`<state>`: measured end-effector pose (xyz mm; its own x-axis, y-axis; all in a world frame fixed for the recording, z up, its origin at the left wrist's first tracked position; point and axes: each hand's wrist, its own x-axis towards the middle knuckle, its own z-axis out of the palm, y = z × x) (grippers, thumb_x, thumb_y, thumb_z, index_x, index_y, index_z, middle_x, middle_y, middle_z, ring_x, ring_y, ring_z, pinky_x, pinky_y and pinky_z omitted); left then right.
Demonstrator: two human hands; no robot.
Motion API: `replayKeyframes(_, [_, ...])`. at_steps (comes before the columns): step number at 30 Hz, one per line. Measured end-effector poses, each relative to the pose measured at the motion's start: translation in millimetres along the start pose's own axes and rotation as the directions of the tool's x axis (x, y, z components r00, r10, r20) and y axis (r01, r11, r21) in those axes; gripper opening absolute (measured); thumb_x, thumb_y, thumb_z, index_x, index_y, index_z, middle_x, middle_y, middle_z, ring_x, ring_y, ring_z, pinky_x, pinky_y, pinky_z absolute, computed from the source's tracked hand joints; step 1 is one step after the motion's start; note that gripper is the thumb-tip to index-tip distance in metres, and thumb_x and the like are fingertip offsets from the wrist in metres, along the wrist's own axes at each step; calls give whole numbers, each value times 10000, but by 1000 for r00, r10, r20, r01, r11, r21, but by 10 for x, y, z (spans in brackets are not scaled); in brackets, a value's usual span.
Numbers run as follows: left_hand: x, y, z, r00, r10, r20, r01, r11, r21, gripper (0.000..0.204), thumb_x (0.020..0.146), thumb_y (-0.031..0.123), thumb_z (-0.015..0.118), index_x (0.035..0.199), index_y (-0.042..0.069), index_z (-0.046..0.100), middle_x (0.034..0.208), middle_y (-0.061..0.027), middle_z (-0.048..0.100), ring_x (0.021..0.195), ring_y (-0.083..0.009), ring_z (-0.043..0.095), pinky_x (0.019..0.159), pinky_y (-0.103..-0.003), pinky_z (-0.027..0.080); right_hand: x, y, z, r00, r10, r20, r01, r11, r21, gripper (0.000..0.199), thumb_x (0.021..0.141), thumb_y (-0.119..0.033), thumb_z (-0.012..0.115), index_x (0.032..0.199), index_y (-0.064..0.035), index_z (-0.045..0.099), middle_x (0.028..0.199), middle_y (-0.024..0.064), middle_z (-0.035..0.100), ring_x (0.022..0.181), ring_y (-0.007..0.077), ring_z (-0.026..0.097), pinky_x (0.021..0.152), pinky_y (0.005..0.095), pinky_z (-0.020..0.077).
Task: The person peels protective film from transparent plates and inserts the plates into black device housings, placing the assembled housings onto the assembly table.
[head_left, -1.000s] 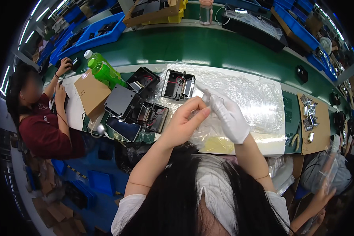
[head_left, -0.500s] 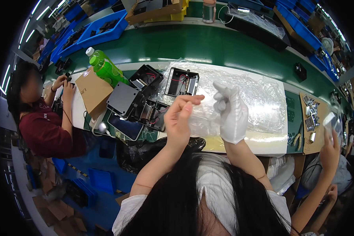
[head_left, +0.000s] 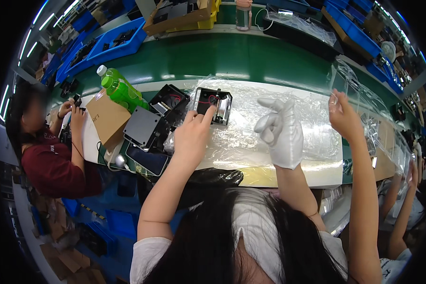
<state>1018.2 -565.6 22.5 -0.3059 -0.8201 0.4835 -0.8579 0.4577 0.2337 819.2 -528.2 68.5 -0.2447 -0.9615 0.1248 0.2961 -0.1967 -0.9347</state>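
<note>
Sitting at the far left, a person in a dark red top works with both hands raised near the bench edge. Beside them a brown carton leans on the white mat, dark print on its face, and a green bottle with a white cap lies tilted just behind it. Blue bins line the far side of the green belt, with a yellow tray holding a cardboard box further along. A grey flat box sits next to open black casings and a dark phone-like slab at the near edge.

The bare left hand reaches forward, fingertips touching the small black module, which stands on the crinkled clear film at mid-bench; the fingers are loosely bent, gripping nothing that can be seen. The white-gloved right hand is raised above the film, fingers curled narrow, holding nothing visible.

To the right, another person's hand pinches a clear bag held up in the air.
</note>
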Motion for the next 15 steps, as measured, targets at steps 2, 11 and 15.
replayKeyframes(2, [-29,-105,59,992,126,-9,-126,991,48,366,813,144,677,1160,142,561,874,-25,626,817,-231,620,626,-326,490,-70,-82,71,988,114,104,-120,992,48,558,1041,-481,345,977,-36,675,540,24,598,370,56,404,372,172,313])
replayKeyframes(11, [-428,8,-1152,891,-14,454,382,565,-732,172,919,158,585,1082,104,578,694,-15,585,533,-136,500,518,-247,370,-446,-240,288,926,233,297,-82,892,-445,473,1040,-334,424,726,-37,616,558,4,546,396,76,411,431,203,346])
replayKeyframes(15, [-719,-24,-1255,878,47,476,371,561,-740,144,922,173,579,1047,101,588,638,-9,577,496,-125,475,502,-232,348,-596,-277,557,832,329,447,-89,873,-479,400,1016,-224,462,691,-30,591,567,12,537,436,86,462,461,209,369])
